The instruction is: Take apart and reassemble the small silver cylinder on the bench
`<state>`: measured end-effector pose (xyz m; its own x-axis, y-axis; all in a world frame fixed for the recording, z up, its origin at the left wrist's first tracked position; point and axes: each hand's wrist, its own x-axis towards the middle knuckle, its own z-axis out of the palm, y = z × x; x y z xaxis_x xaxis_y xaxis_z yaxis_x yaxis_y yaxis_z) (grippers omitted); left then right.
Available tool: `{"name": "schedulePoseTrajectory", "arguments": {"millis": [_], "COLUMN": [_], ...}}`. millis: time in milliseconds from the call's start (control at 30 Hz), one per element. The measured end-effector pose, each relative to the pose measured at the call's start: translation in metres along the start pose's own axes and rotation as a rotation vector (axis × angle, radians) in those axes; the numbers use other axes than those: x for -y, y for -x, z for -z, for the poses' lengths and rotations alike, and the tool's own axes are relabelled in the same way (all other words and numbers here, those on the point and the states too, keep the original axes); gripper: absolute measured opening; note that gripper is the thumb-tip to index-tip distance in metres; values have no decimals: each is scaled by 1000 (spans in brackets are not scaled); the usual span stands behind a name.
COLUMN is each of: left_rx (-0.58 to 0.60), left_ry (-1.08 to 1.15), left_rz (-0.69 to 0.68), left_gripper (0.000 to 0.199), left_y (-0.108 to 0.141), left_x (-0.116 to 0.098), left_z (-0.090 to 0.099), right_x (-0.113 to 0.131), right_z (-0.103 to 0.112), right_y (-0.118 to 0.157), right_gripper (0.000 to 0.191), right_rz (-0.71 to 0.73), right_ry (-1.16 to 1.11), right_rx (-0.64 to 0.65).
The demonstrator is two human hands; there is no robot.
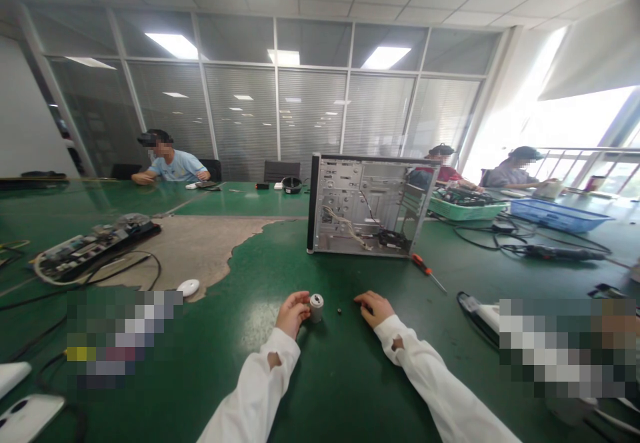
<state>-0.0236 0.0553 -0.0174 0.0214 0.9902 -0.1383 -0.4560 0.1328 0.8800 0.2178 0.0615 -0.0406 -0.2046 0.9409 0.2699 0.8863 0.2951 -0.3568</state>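
Observation:
My left hand (293,314) has its thumb and fingers round the left side of a small whitish cylinder (317,308), which stands upright on the green table and has dark bits on its top. A tiny dark part (339,310) lies between my hands. To the right of it my right hand (375,308) rests on the table, fingers loosely spread and bent, holding nothing visible. Beyond both hands stands an open metal computer case (367,206). A screwdriver (429,273) with an orange and black handle lies by its right lower corner.
A power strip (100,246) with cables and a white round object (189,288) are at left. Green (467,211) and blue (557,216) baskets and black cables stand at right. Several people sit across the table. A phone (33,418) lies at lower left.

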Motion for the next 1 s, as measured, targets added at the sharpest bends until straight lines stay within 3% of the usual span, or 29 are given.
{"name": "schedulePoseTrajectory", "arguments": {"millis": [433, 533, 667, 733, 867, 1000], "left_rx": [10, 7, 4, 5, 11, 22], "left_ry": [-11, -16, -23, -25, -14, -12], "left_rz": [2, 2, -4, -4, -4, -9], "left_gripper": [29, 29, 30, 30, 30, 29], "left_y": [-1, -1, -2, -2, -3, -4], "left_x": [1, 2, 2, 3, 2, 2], "left_z": [1, 1, 1, 1, 2, 3], "right_x": [-5, -2, 18, 35, 69, 92], "right_z": [-3, -2, 1, 4, 8, 5], "right_y": [-2, 0, 5, 5, 1, -4], "right_gripper": [30, 29, 29, 29, 29, 36], "right_rz": [24, 51, 127, 182, 241, 246], "right_ry": [8, -15, -172, -247, -302, -346], "right_rx": [8, -78, -377, -439, -418, -294]}}
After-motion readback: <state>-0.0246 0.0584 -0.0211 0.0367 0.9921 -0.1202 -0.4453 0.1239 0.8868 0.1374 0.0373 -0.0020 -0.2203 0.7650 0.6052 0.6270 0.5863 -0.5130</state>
